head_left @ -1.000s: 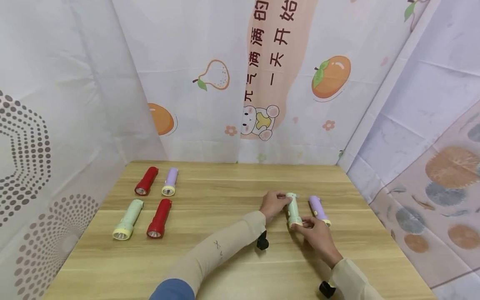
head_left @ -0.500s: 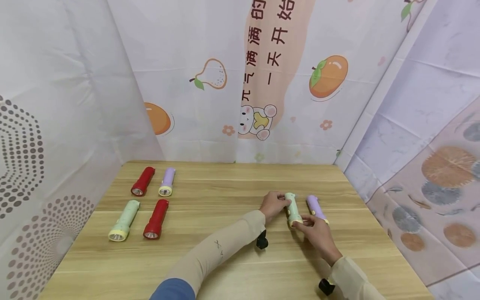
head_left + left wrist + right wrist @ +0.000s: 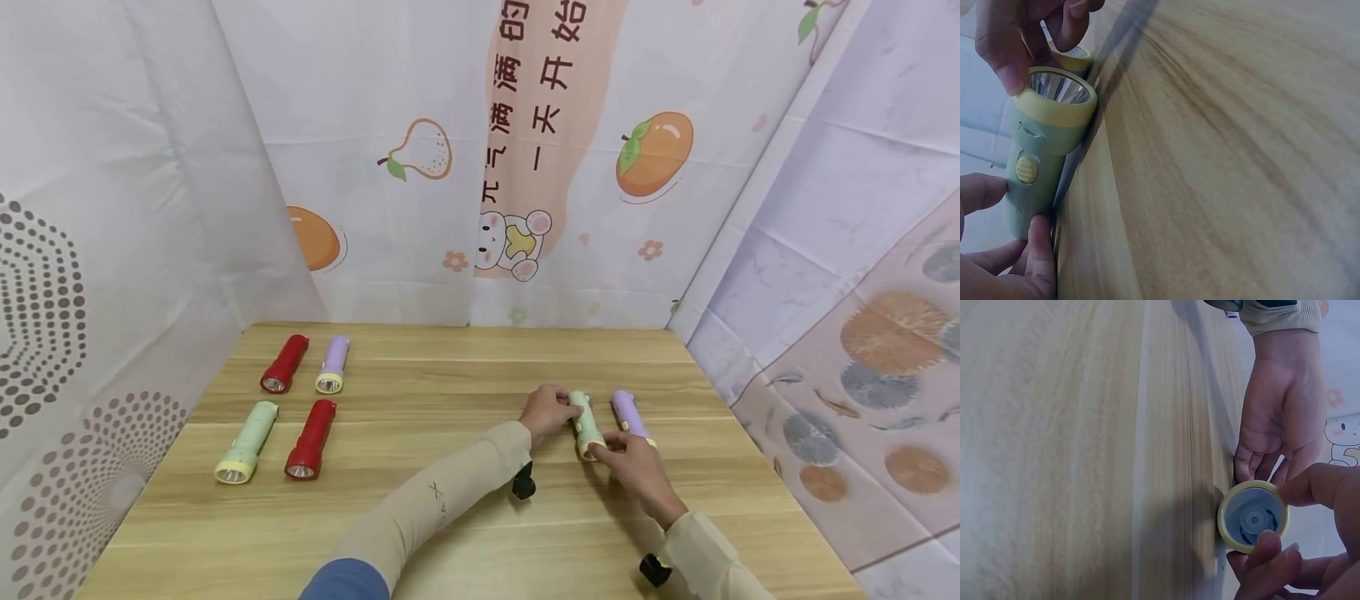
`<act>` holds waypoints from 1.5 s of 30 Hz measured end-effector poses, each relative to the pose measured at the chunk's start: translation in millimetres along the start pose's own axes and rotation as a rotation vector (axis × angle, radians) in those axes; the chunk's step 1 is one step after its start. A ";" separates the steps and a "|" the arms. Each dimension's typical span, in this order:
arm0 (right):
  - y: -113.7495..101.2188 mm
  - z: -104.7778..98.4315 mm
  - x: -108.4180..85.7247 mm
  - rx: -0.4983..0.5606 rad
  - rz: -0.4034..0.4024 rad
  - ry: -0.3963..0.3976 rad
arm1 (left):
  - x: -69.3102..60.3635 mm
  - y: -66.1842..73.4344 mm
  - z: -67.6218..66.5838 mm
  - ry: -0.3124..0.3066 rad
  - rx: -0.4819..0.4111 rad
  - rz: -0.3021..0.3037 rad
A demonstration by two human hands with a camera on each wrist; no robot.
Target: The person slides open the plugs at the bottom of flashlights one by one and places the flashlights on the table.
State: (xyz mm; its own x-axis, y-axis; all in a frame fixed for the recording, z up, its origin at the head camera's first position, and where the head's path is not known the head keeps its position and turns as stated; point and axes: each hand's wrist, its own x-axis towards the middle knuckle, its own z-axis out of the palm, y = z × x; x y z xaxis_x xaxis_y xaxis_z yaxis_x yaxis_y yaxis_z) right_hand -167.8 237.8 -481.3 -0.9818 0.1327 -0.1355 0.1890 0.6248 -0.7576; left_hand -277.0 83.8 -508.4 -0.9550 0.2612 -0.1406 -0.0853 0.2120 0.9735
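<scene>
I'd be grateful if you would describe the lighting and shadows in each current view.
Head: bright, fairly even light, a soft shadow on the tabletop beneath the right hand; left wrist: dimmer and bluish, a dark shadow band beside the green flashlight, pale haze at lower right; right wrist: similarly dim, a broad shadow beside the green flashlight, a pale patch at the left edge.

The left arm (image 3: 427, 492) reaches diagonally forward and across to the right, nearly straight. The right arm (image 3: 708, 554) shows only its forearm, angled forward and inward. The left hand (image 3: 546, 411) lies slightly farther forward, its fingers (image 3: 1040, 250) bent in a pinch. The right hand (image 3: 636, 468), near it, pinches too, its back turned upward and fingertips pointing inward.
</scene>
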 end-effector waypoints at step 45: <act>-28.3 60.5 -10.0 0.248 -0.257 -0.132 | -89.1 -15.5 -112.8 -0.075 0.035 0.196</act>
State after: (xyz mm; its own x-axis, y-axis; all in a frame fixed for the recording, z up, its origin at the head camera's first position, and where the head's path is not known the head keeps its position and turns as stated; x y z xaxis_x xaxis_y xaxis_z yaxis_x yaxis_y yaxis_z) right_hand -164.2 172.3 -497.1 -0.9933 -0.1149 0.0105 -0.0578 0.4172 -0.9070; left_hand -222.6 -49.0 -490.6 -0.9285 0.3696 0.0368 0.1113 0.1824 0.9769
